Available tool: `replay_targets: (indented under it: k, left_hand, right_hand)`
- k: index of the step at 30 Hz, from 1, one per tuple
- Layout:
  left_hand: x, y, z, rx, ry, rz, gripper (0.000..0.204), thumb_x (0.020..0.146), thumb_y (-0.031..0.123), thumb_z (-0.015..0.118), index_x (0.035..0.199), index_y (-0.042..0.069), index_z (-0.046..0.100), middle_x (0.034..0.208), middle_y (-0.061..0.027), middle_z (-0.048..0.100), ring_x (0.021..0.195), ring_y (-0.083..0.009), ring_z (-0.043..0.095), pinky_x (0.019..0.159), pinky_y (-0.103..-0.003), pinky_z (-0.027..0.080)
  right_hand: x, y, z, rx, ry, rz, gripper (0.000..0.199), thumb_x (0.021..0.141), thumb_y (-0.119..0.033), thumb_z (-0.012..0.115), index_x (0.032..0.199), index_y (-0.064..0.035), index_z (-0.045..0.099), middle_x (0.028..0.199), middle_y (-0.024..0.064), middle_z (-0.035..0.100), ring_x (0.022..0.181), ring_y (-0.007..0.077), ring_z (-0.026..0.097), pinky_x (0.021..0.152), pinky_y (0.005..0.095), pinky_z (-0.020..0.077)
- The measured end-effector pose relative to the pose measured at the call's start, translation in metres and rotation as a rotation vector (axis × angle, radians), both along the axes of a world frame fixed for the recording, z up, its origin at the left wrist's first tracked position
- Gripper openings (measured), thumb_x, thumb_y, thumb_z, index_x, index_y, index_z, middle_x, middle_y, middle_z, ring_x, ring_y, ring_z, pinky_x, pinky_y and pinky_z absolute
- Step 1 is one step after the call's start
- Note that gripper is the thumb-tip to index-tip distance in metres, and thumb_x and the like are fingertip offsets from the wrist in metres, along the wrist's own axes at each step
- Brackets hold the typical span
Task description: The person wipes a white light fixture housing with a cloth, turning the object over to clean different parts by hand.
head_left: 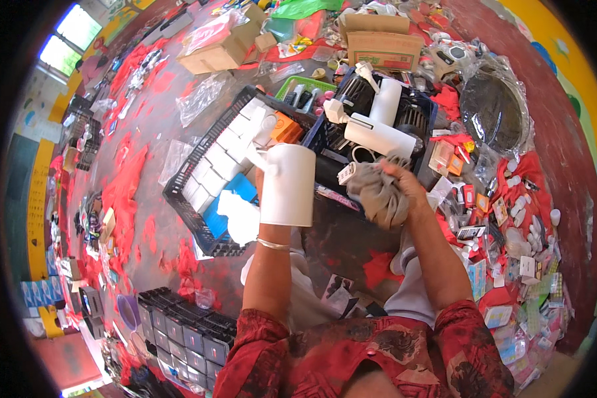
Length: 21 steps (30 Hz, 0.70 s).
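Nearest the body, the left hand (259, 188) holds up a white cylinder (290, 186) by its back side, an arm-like white bracket (259, 144) jutting from its upper left; most of the fingers are hidden behind it. The right hand's (411, 190) grip is clenched on a bunched grey cloth (381, 201), with a small white block (345, 174) at its edge (whether the block is held too, I cannot tell). Cloth and cylinder are apart, so any wiping of this piece looks either not begun, paused or finished; the surface seems clean, but marks would hardly show.

Just beyond, two similar pieces, a near white fixture (381, 136) and a far white fixture (386, 103), lie in a dark blue crate (433, 118) among black items. Nothing shows whether these are done or waiting. To its left, a black crate (183, 211) holds rows of white boxes (220, 157), which seem shut. Farther off, an open cardboard box (385, 52) stands amid loose goods on the floor.
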State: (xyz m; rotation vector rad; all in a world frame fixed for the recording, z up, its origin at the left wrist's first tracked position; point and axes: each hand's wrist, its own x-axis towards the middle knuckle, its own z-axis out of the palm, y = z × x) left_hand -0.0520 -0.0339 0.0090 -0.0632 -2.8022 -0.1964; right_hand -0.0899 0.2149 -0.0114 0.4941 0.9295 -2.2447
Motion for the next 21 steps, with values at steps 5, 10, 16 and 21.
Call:
replay_targets:
  k: [5,10,16,21]
  left_hand:
    - [-0.003,0.004,-0.002,-1.807,0.037,0.357,0.021,0.093,0.027,0.047,0.098,0.008,0.054,0.081,-0.0031,0.058,0.071,-0.0154,0.059,0.061,-0.031,0.049]
    - [-0.002,0.005,-0.009,-4.144,-0.664,-0.077,0.013,0.092,0.014,0.049,0.098,0.003,0.054,0.084,-0.0072,0.063,0.069,-0.0137,0.061,0.057,-0.025,0.051]
    - [-0.005,0.023,-0.008,-4.445,-0.954,-0.122,0.018,0.093,0.011,0.047,0.108,0.001,0.052,0.084,-0.0021,0.059,0.066,-0.0072,0.054,0.056,-0.024,0.046]
    - [-0.003,0.026,0.002,-4.406,-0.786,0.073,0.021,0.091,0.011,0.051,0.109,0.002,0.053,0.091,-0.0008,0.059,0.074,-0.0058,0.053,0.064,-0.022,0.045]
  right_hand:
    - [0.029,-0.025,-0.007,0.037,0.171,0.399,0.055,0.082,-0.041,0.063,0.111,0.0051,0.051,0.101,0.0148,0.06,0.09,0.0245,0.062,0.082,0.0375,0.0518]
    - [0.061,-0.05,0.021,-0.266,0.184,0.465,0.083,0.07,-0.054,0.069,0.125,0.0043,0.042,0.114,0.0118,0.054,0.099,0.0214,0.057,0.089,0.0365,0.0472]
    - [0.056,-0.033,-0.013,-0.07,0.34,0.534,0.085,0.066,-0.056,0.073,0.122,0.0024,0.046,0.11,0.01,0.057,0.095,0.0166,0.057,0.084,0.0295,0.0471]
    - [0.046,-0.033,-0.009,0.113,0.482,0.543,0.068,0.066,-0.037,0.078,0.116,0.0019,0.051,0.101,0.0067,0.061,0.09,0.0147,0.058,0.081,0.0273,0.047]
